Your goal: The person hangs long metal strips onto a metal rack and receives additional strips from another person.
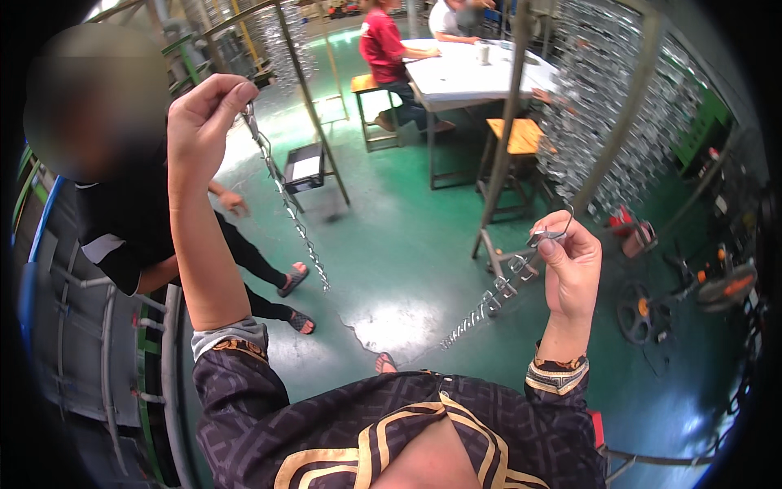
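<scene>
Above dark gold-trimmed shirt (326,411), pinched silvery metal-link strands (494,300) in left hand (202,114) and right hand (573,253); seemed limp, best gripped topmost.

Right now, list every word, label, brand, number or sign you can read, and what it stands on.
None can be read.
Red shirt: small pale marks, too small and blurred to read.
Linked metal pieces in the left hand and right hand: no lettering can be made out.
</scene>
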The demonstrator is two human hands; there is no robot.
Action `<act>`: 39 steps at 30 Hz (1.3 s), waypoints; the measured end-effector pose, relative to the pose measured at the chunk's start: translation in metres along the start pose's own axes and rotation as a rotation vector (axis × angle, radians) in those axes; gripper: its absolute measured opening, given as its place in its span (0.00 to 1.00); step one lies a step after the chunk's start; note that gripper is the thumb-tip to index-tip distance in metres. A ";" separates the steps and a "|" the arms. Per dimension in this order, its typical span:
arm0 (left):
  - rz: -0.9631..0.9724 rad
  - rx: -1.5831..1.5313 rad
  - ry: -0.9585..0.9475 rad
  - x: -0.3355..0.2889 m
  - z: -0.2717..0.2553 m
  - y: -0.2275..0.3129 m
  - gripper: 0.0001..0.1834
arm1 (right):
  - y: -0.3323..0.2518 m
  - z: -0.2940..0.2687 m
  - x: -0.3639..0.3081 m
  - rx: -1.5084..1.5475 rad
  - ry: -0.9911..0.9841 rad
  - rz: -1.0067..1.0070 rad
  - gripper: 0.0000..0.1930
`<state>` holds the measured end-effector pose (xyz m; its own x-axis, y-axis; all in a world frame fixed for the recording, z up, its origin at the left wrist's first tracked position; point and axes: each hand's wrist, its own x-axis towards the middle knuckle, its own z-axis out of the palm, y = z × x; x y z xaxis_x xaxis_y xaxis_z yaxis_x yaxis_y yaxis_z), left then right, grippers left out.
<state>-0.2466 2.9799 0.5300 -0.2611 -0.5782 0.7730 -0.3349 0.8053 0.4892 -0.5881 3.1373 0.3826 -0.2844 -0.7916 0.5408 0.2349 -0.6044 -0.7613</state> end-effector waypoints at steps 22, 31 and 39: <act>0.333 -0.871 -0.444 0.008 0.406 0.235 0.09 | -0.235 -0.349 -0.118 -0.524 0.672 -0.184 0.03; 0.372 -1.007 -0.611 0.050 0.593 0.308 0.03 | -0.274 -0.499 -0.050 -0.402 0.696 -0.200 0.06; 0.398 -0.944 -0.533 0.096 0.721 0.327 0.03 | -0.273 -0.631 0.056 -0.305 0.540 -0.158 0.04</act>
<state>-1.0338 3.0933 0.4733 -0.6205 -0.0620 0.7817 0.6086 0.5906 0.5299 -1.2546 3.3150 0.3949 -0.7409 -0.4906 0.4587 -0.1005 -0.5943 -0.7980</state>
